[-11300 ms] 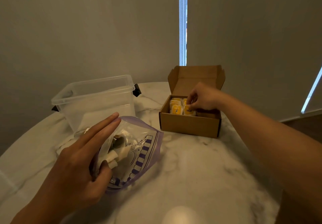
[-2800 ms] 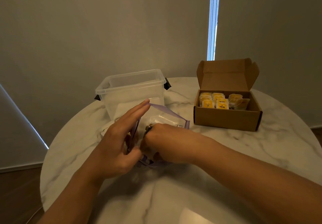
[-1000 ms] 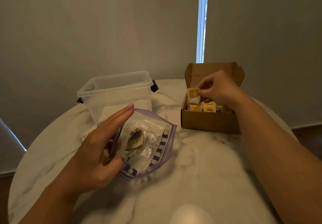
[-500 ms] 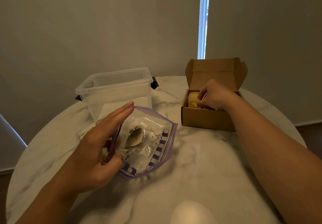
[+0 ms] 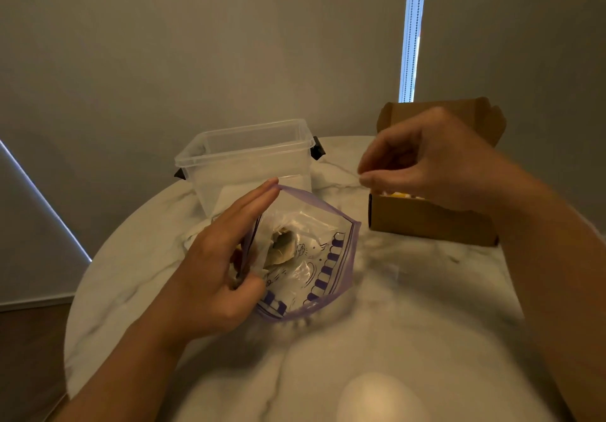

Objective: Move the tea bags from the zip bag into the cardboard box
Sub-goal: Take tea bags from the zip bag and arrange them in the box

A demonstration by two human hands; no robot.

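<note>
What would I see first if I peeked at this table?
The left hand holds open a purple-edged zip bag with tea bags, mid-table. The right hand hovers, fingers curled, near the cardboard box at the right; a clear plastic tub stands behind the bag.

Nothing here can be read as a word or a number. The zip bag (image 5: 328, 259) has a printed band of purple blocks and some thin line doodles on its clear side, but no letters can be made out. In the cardboard box (image 5: 426, 221), a sliver of yellow tags (image 5: 398, 194) shows under the right hand (image 5: 426, 159), too blurred to read.
</note>
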